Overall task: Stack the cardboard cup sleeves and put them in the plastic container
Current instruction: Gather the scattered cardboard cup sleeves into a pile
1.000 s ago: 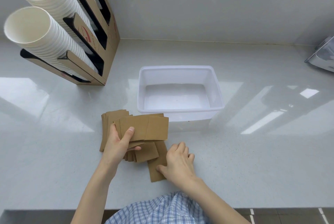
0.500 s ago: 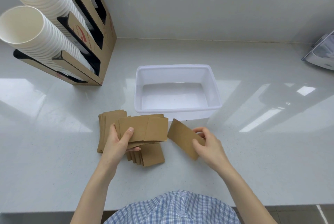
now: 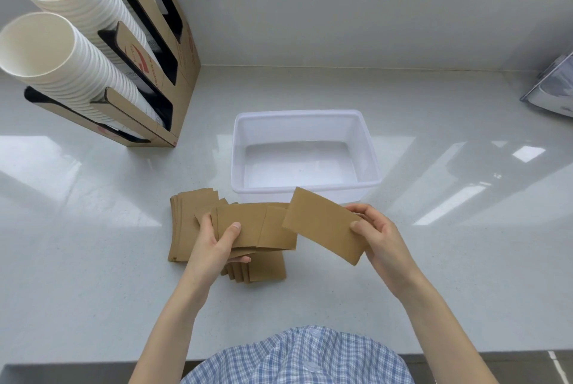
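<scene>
My left hand grips a small stack of brown cardboard cup sleeves, held just above the counter. In my right hand is a single sleeve, pinched at its right end and tilted, its left end overlapping the stack. More loose sleeves lie on the counter under my left hand, and another pile lies to the left. The white plastic container stands empty just behind the sleeves.
A cardboard dispenser with rows of white paper cups stands at the back left. A grey object sits at the right edge. The wall runs behind the white counter, whose front edge is near my body.
My right hand picked one sleeve off the counter, lifted it and brought it left toward the stack in my left hand. The left hand has kept its grip.
</scene>
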